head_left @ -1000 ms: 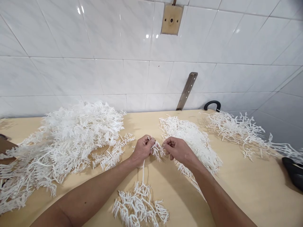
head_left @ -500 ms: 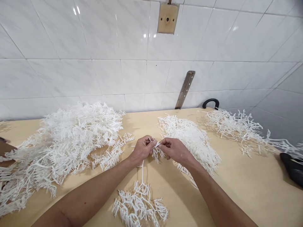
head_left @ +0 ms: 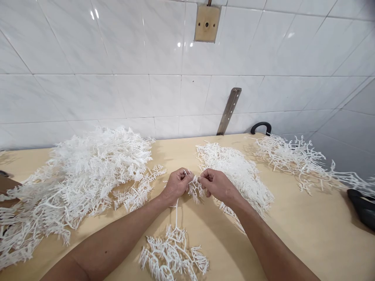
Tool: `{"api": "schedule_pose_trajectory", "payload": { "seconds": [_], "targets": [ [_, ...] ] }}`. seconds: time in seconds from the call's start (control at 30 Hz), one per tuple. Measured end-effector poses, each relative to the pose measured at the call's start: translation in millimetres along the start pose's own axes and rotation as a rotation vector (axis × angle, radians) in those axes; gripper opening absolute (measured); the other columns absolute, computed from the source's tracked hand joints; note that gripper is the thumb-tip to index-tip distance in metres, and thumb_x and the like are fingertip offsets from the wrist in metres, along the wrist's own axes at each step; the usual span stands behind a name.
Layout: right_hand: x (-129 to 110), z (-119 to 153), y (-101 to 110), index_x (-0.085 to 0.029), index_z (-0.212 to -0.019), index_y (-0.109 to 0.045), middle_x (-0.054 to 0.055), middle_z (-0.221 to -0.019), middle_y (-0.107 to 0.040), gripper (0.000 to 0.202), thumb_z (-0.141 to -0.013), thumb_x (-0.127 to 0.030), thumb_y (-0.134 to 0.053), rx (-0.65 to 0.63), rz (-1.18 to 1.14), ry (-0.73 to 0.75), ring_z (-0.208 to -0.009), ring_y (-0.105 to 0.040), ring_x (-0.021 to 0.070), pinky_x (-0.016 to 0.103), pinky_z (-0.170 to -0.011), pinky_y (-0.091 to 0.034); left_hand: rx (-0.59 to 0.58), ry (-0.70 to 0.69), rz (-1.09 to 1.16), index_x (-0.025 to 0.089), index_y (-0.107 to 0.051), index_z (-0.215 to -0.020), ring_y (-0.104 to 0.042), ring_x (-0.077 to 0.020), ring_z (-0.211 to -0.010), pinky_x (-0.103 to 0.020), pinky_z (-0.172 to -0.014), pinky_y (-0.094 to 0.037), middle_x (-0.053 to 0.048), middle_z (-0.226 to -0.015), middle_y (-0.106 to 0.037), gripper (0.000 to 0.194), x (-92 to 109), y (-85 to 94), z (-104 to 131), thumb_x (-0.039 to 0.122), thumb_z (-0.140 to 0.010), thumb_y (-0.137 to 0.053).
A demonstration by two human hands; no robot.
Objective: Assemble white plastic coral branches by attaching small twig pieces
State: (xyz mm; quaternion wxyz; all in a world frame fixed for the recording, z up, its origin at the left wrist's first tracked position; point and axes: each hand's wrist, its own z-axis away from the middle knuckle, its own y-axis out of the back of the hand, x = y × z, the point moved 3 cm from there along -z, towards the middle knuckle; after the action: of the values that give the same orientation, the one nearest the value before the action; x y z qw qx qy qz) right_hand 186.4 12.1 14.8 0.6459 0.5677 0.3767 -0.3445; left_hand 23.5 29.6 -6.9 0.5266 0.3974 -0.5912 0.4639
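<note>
Pinched between the thumb and fingers of my left hand (head_left: 177,184) is a small white plastic sprig (head_left: 195,191) with fine needle-like tips. My right hand (head_left: 215,183) is just to its right, thumb and fingertips pressed together at the sprig's edge; whatever they pinch is too small to make out. Below my hands a larger branched white sprig (head_left: 175,251) lies on the table, its bare stem reaching up under my left hand. A few loose sprigs (head_left: 136,193) lie left of my left hand.
A big heap of white sprigs (head_left: 93,168) covers the left of the table (head_left: 293,226). Another pile (head_left: 237,171) lies behind my right hand, with bare white stems (head_left: 295,156) farther right. Black curved handles (head_left: 260,127) and a metal bracket (head_left: 229,111) stand by the tiled wall.
My right hand has shifted slightly right, away from the sprig's tips. My left hand keeps hold of the sprig in the same place.
</note>
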Motion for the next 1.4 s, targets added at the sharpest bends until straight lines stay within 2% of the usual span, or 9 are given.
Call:
{"api": "schedule_pose_trajectory", "payload": {
  "seconds": [0.1,0.23,0.3,0.4,0.63,0.83,1.03,1.23,1.4],
  "targets": [
    [2,-1,-3,-0.019,-0.083,-0.057,-0.004,-0.063,-0.06,0.009,-0.075,-0.023,-0.057,-0.029,-0.041,-0.02,-0.045,-0.059,0.0108,0.021,-0.044,-0.043,0.026,-0.016,0.028,0.017,-0.056,-0.075,-0.04,-0.0054,-0.042,-0.019,-0.042,-0.029,0.007,-0.052,-0.047,0.038,1,0.5,0,0.05,-0.073,-0.075],
    [1,0,-8,-0.02,-0.084,-0.058,-0.004,-0.063,-0.061,0.01,-0.075,-0.02,-0.055,-0.105,-0.057,0.004,-0.045,-0.057,0.0104,0.021,-0.043,-0.044,0.036,0.044,0.124,0.017,-0.055,-0.076,-0.038,-0.0049,-0.042,-0.018,-0.04,-0.027,0.008,-0.053,-0.047,0.04,0,0.8,-1,0.049,-0.069,-0.078],
    [-1,1,-10,-0.019,-0.081,-0.057,-0.004,-0.061,-0.06,0.007,-0.079,-0.025,-0.055,-0.131,-0.043,0.022,-0.044,-0.057,0.0103,0.021,-0.043,-0.043,0.038,0.06,0.139,0.017,-0.055,-0.077,-0.038,-0.0046,-0.041,-0.018,-0.04,-0.027,0.008,-0.054,-0.047,0.04,-1,1.1,-1,0.048,-0.068,-0.079],
    [0,2,-11,-0.019,-0.08,-0.056,-0.004,-0.06,-0.059,0.017,-0.085,-0.036,-0.054,-0.123,-0.037,0.032,-0.047,-0.059,0.0118,0.022,-0.046,-0.044,0.04,0.047,0.117,0.017,-0.056,-0.078,-0.037,-0.0041,-0.041,-0.018,-0.04,-0.026,0.008,-0.054,-0.048,0.04,-1,1.8,0,0.048,-0.069,-0.079],
    [2,0,-7,-0.019,-0.079,-0.055,-0.004,-0.062,-0.056,0.032,-0.087,-0.05,-0.055,-0.043,-0.002,0.005,-0.044,-0.06,0.0111,0.021,-0.044,-0.039,0.031,-0.026,0.029,0.016,-0.058,-0.077,-0.041,-0.0058,-0.044,-0.019,-0.044,-0.032,0.006,-0.054,-0.05,0.041,2,2.1,0,0.052,-0.07,-0.077],
    [9,-5,-8,-0.019,-0.076,-0.056,-0.004,-0.064,-0.057,0.026,-0.086,-0.043,-0.055,-0.018,-0.013,-0.027,-0.044,-0.061,0.0107,0.02,-0.043,-0.04,0.028,0.017,0.042,0.017,-0.057,-0.078,-0.041,-0.0056,-0.041,-0.019,-0.041,-0.028,0.008,-0.052,-0.049,0.039,1,1.1,0,0.05,-0.07,-0.077],
    [12,-7,-9,-0.019,-0.078,-0.059,-0.004,-0.064,-0.059,0.016,-0.082,-0.034,-0.056,-0.009,-0.067,-0.067,-0.043,-0.058,0.0098,0.02,-0.042,-0.042,0.005,0.019,0.057,0.017,-0.058,-0.078,-0.04,-0.0044,-0.04,-0.019,-0.041,-0.026,0.005,-0.057,-0.055,0.035,0,-0.2,1,0.047,-0.073,-0.075],
    [14,-8,-9,-0.019,-0.077,-0.061,-0.003,-0.061,-0.06,0.012,-0.078,-0.029,-0.056,-0.032,-0.093,-0.069,-0.044,-0.057,0.0099,0.02,-0.043,-0.044,-0.028,0.001,-0.013,0.017,-0.059,-0.076,-0.041,-0.0065,-0.042,-0.02,-0.044,-0.03,0.006,-0.052,-0.051,0.033,-1,-1.4,0,0.048,-0.075,-0.072],
    [13,-7,-7,-0.019,-0.078,-0.061,-0.004,-0.063,-0.06,0.011,-0.077,-0.029,-0.056,0.014,-0.07,-0.045,-0.044,-0.057,0.0096,0.02,-0.044,-0.044,0.002,-0.047,-0.103,0.017,-0.059,-0.075,-0.048,-0.0093,-0.051,-0.022,-0.051,-0.038,0.003,-0.06,-0.055,0.03,-3,-0.3,-1,0.046,-0.079,-0.067]
  ]
}}
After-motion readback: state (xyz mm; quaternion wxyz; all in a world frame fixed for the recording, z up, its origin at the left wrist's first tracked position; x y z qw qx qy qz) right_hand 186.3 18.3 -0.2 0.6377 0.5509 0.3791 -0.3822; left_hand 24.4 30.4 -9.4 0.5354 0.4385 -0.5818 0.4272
